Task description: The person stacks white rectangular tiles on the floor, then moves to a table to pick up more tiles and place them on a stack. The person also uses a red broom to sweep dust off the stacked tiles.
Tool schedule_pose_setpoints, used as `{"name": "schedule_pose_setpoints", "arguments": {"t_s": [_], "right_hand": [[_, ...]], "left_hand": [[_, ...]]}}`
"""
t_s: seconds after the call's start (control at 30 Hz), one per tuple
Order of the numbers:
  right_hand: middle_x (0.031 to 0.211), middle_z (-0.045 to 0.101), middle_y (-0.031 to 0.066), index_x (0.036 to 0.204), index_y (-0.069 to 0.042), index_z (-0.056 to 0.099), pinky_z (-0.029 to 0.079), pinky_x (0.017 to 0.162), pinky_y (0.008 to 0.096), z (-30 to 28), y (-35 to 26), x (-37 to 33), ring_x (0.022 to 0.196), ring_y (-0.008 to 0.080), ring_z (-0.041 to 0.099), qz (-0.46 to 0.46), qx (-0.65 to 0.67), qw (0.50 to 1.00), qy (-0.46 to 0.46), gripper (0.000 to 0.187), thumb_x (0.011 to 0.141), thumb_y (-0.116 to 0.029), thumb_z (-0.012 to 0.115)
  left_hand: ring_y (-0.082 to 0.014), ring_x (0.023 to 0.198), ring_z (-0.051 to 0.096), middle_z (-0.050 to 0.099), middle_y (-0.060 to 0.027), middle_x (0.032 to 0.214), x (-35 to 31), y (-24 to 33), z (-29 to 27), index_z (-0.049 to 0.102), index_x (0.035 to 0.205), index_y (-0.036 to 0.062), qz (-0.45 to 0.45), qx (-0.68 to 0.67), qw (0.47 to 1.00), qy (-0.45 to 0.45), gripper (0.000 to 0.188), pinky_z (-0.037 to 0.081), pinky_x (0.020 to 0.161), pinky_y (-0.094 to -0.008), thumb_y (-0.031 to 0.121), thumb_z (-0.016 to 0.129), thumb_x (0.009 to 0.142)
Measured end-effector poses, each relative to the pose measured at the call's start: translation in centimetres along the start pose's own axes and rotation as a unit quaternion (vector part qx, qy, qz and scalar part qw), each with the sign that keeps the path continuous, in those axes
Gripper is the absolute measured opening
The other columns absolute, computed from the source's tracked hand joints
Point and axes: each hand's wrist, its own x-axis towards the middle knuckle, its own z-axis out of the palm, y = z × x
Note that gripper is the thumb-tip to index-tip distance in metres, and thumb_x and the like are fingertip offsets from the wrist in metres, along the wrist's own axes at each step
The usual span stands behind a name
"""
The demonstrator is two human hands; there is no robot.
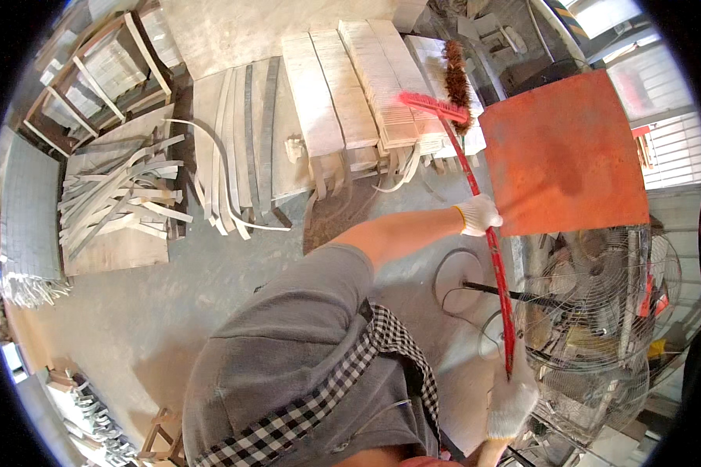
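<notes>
A long-handled broom (474, 180) with a red handle and a pinkish-red head slants up from me toward the stacked boards. My left hand (479, 215), in a white glove, is closed around the middle of the handle. Lower down, my right hand (514, 406), also gloved in white, is closed at the handle's near end; its fingers are partly hidden. The broom head is over light wooden boards (374, 78). A strip of dark brown bristles (456, 82) meets the head there; whether it belongs to the broom I cannot tell.
An orange-red panel (568, 152) stands right of the handle. Below it is a large wire-caged fan (596, 272) with a round base (458, 274) on the floor. At left, loose wooden strips (125, 191) lie piled on a board. Wooden frames (93, 86) stand behind, and longer strips (234, 148) lie nearby.
</notes>
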Motion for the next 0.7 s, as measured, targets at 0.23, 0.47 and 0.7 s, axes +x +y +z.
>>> {"name": "schedule_pose_setpoints", "arguments": {"t_s": [0.23,0.47,0.7], "right_hand": [[0.078,0.057,0.0246,0.128,-0.010,0.062,0.047,0.059,0.0386,-1.9,-1.0,4.3,0.061,0.0362,0.054,-0.011,0.065,0.990,-0.128,0.053,0.076,-0.001,0.065],[0.079,0.060,0.0208,0.129,-0.012,0.063,0.050,0.065,0.0361,-2.5,1.5,5.1,0.065,0.0279,0.059,-0.043,0.083,0.995,-0.024,0.058,0.073,0.003,0.066],[0.073,0.061,0.0186,0.116,-0.012,0.066,0.048,0.060,0.0426,2.2,-3.8,14.1,0.067,0.0349,0.064,-0.074,0.063,0.995,0.005,0.034,0.082,-0.011,0.070]], "left_hand": [[-0.0332,0.067,0.062,0.060,-0.0097,0.065,-7.4,-1.6,-6.5,0.057,0.067,0.0114,-0.082,-0.011,0.997,-0.008,0.015,0.046,0.067,-0.0465,0.017,0.071,0.069],[-0.0280,0.067,0.062,0.058,-0.0060,0.062,-1.7,-1.5,-8.0,0.055,0.065,0.0124,-0.053,0.032,0.995,0.073,0.016,0.044,0.065,-0.0424,0.019,0.068,0.073],[-0.0314,0.075,0.063,0.058,-0.0077,0.066,2.0,-14.6,-3.7,0.058,0.069,0.0118,-0.058,-0.029,0.997,0.039,0.014,0.046,0.069,-0.0460,0.020,0.070,0.070]]}}
